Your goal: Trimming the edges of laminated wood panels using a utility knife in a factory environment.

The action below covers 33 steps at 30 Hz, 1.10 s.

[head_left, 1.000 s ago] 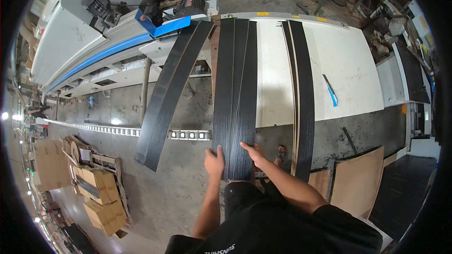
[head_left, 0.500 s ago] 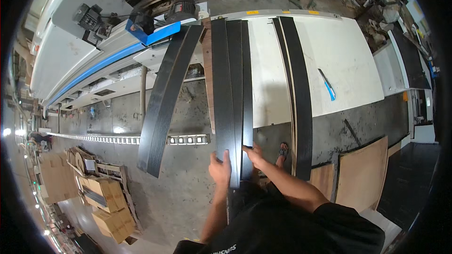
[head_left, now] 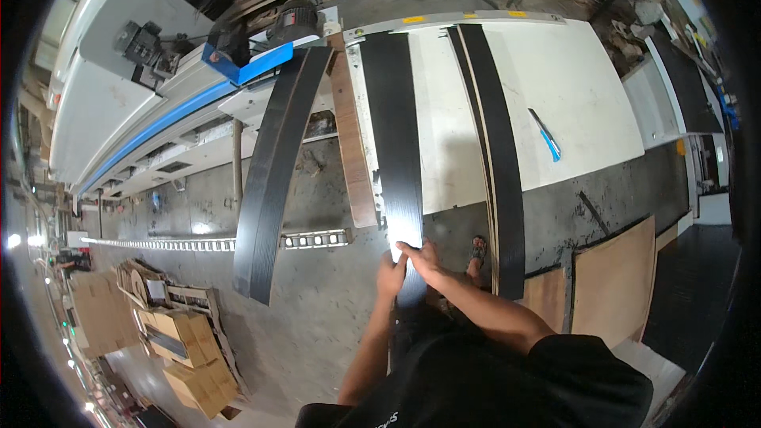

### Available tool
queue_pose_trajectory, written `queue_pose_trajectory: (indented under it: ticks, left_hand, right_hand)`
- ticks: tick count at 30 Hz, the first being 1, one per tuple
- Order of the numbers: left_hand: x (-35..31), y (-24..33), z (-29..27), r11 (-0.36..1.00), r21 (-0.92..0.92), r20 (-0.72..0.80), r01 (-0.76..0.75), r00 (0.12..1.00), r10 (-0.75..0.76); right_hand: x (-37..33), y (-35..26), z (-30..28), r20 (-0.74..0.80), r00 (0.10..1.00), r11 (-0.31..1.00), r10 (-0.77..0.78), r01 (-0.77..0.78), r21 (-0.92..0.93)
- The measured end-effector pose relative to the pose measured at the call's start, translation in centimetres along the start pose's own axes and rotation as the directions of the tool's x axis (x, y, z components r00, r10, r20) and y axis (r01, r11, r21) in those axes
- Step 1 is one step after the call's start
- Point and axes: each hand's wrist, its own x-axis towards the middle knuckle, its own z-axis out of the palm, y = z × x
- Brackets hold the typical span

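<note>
The left hand and right hand grasped the near end of a black board, its long axis running away, slightly leftward, over the white table.

The board in the right hand is black with fine grain; farther right, the knife is blue and black.

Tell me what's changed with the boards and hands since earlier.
The middle black boards, earlier fanned out, have been drawn together to one board's width, baring more of the brown board at their left. The left hand moved right, close to the right hand; both still hold the boards. The outer black boards and blue knife stayed put.
</note>
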Motion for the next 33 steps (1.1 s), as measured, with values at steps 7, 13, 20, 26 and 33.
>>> queue_pose_trajectory:
  ticks: [7,13,20,26,33]
  left_hand:
    - [2.4,-3.1,4.7,0.91,-0.353,-0.207,-0.219,0.966,0.152]
    - [-3.0,1.5,6.3,0.943,-0.284,-0.201,-0.176,0.972,0.121]
    - [-7.2,8.3,8.5,0.919,-0.319,-0.116,-0.231,0.972,0.204]
    - [-8.3,11.8,14.3,0.937,-0.257,-0.126,-0.239,0.969,0.212]
    - [-8.2,14.3,20.7,0.968,-0.108,-0.193,-0.225,0.96,0.201]
  right_hand:
    - [-1.1,0.4,-1.8,-0.229,0.967,0.979,-0.111,0.066,-0.195]
    - [-5.9,-2.6,-5.3,-0.131,0.972,0.951,-0.193,0.153,-0.269]
    - [-10.1,-7.4,-10.1,-0.239,0.948,0.959,-0.212,0.154,-0.239]
    - [-10.4,-9.7,-17.1,-0.278,0.952,0.967,-0.129,0.058,-0.248]
    - [-10.6,-13.3,-26.8,0.005,0.97,0.57,-0.244,0.147,-0.809]
